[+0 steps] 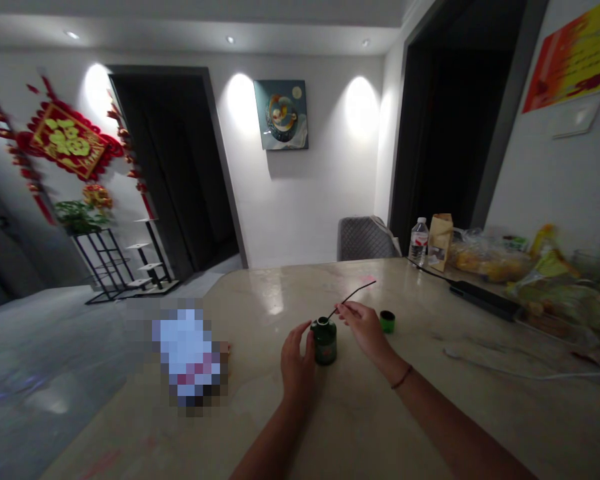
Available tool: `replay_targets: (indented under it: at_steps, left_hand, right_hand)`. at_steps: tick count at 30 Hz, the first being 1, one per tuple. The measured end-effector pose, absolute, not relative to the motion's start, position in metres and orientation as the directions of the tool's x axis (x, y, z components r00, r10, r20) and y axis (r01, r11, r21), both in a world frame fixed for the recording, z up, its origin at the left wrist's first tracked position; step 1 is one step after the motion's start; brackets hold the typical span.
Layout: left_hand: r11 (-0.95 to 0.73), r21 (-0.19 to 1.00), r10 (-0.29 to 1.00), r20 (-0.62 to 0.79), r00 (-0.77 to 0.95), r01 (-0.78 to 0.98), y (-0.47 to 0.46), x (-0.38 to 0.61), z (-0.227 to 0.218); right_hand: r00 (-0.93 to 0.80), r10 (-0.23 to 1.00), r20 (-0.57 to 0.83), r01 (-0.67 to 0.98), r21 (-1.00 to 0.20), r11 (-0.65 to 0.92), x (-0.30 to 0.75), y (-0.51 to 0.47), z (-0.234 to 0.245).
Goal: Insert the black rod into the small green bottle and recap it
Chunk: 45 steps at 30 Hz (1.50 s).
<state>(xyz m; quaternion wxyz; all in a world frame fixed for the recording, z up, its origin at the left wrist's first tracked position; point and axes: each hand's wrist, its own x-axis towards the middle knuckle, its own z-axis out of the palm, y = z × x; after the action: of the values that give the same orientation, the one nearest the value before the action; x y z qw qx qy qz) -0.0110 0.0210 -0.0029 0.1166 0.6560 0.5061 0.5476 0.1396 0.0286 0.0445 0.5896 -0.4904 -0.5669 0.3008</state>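
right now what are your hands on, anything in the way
Left hand against green bottle. Right hand at thin black stick. Green cap beside right hand.

worktop (260, 293) right edge: food bags (490, 263) and black power strip (483, 299) in the way | left of green bottle (325, 345): decent gap to pixelated thing (187, 353)

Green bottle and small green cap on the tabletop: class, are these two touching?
Apart: the head view shows the green bottle and the green cap standing separately, with the right hand above the gap.

A home, with dining table (280, 287), wall painting (281, 115), red hanging (67, 140).
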Motion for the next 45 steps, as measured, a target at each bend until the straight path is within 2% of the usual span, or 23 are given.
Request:
replay_targets:
  at_steps: [6,11,13,15,17,19,22,26,31,37,40,45]
  left_hand:
    - [-0.445,0.723,0.806,0.58,-0.114,0.529,0.023,-0.012,-0.005]
    - [-0.415,0.742,0.818,0.558,-0.142,0.527,0.023,-0.012,-0.006]
    - [-0.413,0.749,0.82,0.553,-0.146,0.519,0.022,-0.011,-0.004]
    - [-0.419,0.753,0.822,0.552,-0.141,0.507,0.02,-0.011,-0.003]
    - [-0.427,0.756,0.822,0.553,-0.134,0.496,0.02,-0.011,-0.002]
    - [-0.431,0.758,0.822,0.554,-0.134,0.489,0.02,-0.011,-0.003]
    - [-0.436,0.759,0.821,0.555,-0.132,0.484,0.02,-0.012,-0.004]
    - [-0.43,0.765,0.825,0.548,-0.135,0.48,0.02,-0.012,-0.004]
    - [-0.418,0.781,0.836,0.53,-0.139,0.465,0.019,-0.011,-0.004]
    - [-0.435,0.778,0.822,0.549,-0.152,0.454,0.019,-0.011,-0.005]
    - [-0.439,0.776,0.822,0.55,-0.146,0.454,0.018,-0.01,-0.005]
    - [-0.444,0.774,0.832,0.543,-0.114,0.451,0.017,-0.009,-0.004]
  right_hand:
    - [0.067,0.93,0.363,0.219,-0.914,0.341,0.129,0.025,0.044]
    - [-0.004,0.946,0.324,0.137,-0.937,0.321,0.141,0.033,0.037]
    - [0.024,0.945,0.326,0.232,-0.921,0.312,0.15,0.037,0.029]
    - [0.107,0.928,0.356,0.464,-0.843,0.27,0.158,0.041,0.019]
    - [0.134,0.909,0.395,0.709,-0.679,0.19,0.165,0.042,0.008]
    - [0.075,0.92,0.385,0.855,-0.5,0.14,0.168,0.041,-0.002]
    - [-0.034,0.949,0.312,0.934,-0.327,0.141,0.17,0.038,-0.01]
    - [-0.039,0.963,0.268,0.964,-0.242,0.106,0.169,0.034,-0.004]
    - [0.008,0.979,0.205,0.962,-0.267,0.048,0.166,0.027,0.012]
    - [0.033,0.985,0.17,0.882,-0.468,0.051,0.166,0.029,0.024]
    - [0.025,0.968,0.251,0.842,-0.527,0.115,0.167,0.029,0.036]
    - [0.056,0.855,0.516,0.777,-0.56,0.287,0.166,0.023,0.059]
